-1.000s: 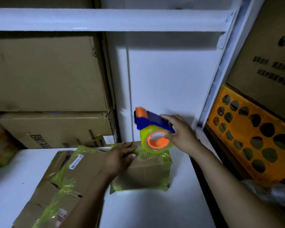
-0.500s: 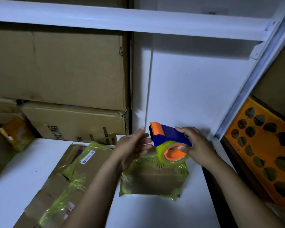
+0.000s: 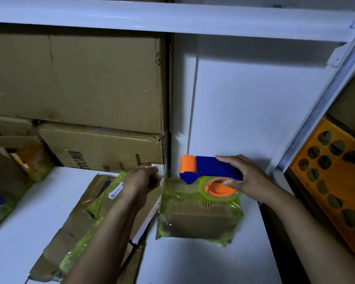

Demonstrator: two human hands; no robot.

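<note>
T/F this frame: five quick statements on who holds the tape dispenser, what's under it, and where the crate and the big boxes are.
1. The right hand grips the tape dispenser. True.
2. The dispenser's roller is green. False: it is orange.
3. The small taped box lies on the white shelf, just under the dispenser. True.
4. The orange crate stands left of both hands. False: it is at the far right, past the shelf's upright.
5. Two big cardboard boxes are stacked at the back left. True.
</note>
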